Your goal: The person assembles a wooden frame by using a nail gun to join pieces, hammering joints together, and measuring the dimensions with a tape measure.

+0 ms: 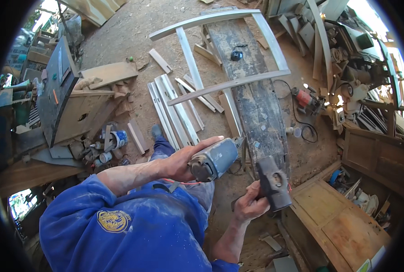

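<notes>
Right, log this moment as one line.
left hand: holds grey-blue power tool | right hand: holds hammer | bench: pale wooden frame lies across it | floor: wood strips left of bench

- The floor is brown and dusty.
- A long, narrow worktop, dark and scuffed, stands on it.
- At the left is a wooden cabinet with a dark top.
- A panelled wooden cupboard sits at the lower right.
- Daylight glares through an opening at the upper right and a gap at the lower left.
</notes>
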The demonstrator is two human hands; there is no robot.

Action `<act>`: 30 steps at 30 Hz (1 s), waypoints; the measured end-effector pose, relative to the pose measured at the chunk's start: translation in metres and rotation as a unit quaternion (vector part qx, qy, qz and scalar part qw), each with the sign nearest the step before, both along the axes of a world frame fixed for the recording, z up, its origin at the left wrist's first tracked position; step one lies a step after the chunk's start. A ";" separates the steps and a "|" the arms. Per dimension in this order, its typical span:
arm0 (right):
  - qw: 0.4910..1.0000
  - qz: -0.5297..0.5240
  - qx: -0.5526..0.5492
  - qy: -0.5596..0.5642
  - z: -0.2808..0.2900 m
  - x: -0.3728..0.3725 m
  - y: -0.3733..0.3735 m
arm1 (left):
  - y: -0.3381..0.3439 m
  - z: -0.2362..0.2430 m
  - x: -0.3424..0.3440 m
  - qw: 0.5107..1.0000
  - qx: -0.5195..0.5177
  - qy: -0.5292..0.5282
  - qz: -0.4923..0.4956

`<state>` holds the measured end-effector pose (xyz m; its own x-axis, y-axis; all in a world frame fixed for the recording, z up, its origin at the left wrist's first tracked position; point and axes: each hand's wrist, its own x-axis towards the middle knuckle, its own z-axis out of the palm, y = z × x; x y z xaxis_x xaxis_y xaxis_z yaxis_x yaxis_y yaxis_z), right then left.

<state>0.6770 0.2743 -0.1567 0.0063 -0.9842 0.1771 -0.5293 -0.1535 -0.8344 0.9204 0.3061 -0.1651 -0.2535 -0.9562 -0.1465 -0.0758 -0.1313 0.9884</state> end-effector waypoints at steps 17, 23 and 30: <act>0.954 -0.185 0.043 0.232 -0.248 -0.096 -0.104 | 0.012 -0.038 -0.019 0.946 -0.189 -0.264 0.013; 0.935 -0.176 0.140 0.274 -0.326 -0.104 -0.147 | 0.044 -0.061 -0.018 0.922 -0.189 -0.337 -0.029; 0.885 -0.107 0.161 0.423 -0.359 -0.148 -0.137 | 0.054 -0.056 -0.027 0.914 -0.145 -0.376 -0.050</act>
